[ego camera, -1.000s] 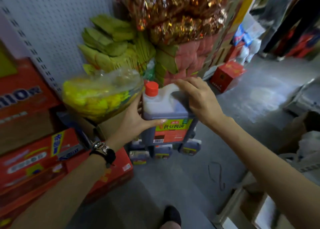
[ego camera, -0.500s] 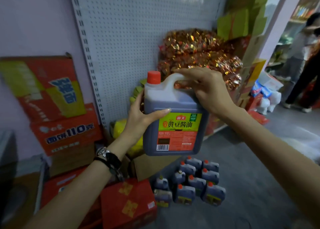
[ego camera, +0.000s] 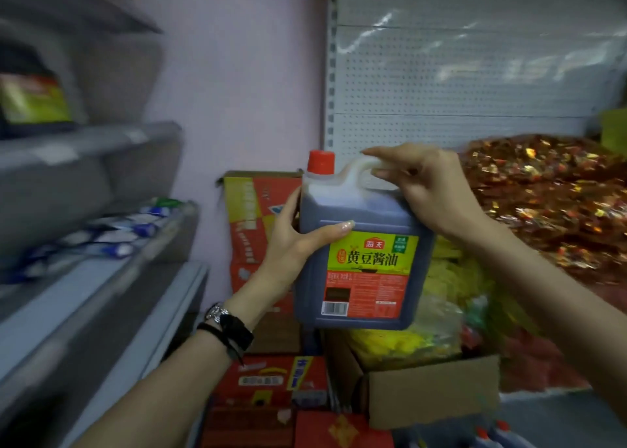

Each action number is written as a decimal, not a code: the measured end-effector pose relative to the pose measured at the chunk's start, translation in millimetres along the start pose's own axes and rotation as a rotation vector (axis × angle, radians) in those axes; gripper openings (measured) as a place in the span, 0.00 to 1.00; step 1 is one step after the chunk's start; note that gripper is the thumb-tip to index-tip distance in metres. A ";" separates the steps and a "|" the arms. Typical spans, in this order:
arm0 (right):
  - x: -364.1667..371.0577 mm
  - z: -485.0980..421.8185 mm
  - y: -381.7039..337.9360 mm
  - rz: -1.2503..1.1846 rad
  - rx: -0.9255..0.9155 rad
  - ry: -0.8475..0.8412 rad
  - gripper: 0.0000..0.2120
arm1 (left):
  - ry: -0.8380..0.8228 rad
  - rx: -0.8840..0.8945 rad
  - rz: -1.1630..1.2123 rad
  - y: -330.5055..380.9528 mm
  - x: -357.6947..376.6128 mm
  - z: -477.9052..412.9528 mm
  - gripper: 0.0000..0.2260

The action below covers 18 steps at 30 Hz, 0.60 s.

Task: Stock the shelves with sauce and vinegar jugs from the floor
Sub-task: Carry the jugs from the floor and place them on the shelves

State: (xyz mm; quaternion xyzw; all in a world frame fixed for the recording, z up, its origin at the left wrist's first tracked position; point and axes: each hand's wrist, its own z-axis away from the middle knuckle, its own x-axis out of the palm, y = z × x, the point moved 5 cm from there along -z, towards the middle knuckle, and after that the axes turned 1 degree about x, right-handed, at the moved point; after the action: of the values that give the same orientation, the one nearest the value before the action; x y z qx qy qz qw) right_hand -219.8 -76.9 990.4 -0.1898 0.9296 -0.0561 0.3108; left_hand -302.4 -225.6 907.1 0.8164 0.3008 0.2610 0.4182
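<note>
1. The dark, red-capped plastic soy-sauce jug (ego camera: 366,261) hangs mid-air, right of the grey metal shelves (ego camera: 101,295).
2. Right hand (ego camera: 431,189) curls round its handle; left hand (ego camera: 295,240) clasps its side.
3. Swing it left, upright, base first.

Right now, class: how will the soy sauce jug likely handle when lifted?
The soy sauce jug looks nearly full, so probably heavy: the left hand steadies its side while the right hand grips the handle. Moulded plastic, likely stiff; liquid may slosh.

Jug (ego camera: 363,244) right of shelves (ego camera: 101,278)
</note>
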 end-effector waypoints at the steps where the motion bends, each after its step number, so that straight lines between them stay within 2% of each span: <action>1: 7.2 -6.9 -4.4 -0.038 -0.005 -0.019 0.14 | 0.026 0.005 -0.018 5.4 -7.9 2.1 0.28; 9: 51.5 -73.0 -33.6 -0.328 -0.168 -0.110 0.14 | 0.321 0.085 -0.189 52.3 -54.0 8.5 0.27; 18: 88.9 -126.8 -60.0 -0.570 -0.338 -0.193 0.14 | 0.569 0.168 -0.390 94.2 -72.2 18.8 0.27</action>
State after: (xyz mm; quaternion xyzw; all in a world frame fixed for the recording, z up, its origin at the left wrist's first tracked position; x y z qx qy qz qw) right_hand -342.0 -168.3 1055.7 -0.4952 0.8017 0.0325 0.3332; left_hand -313.3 -330.9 964.0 0.6697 0.5760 0.3675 0.2910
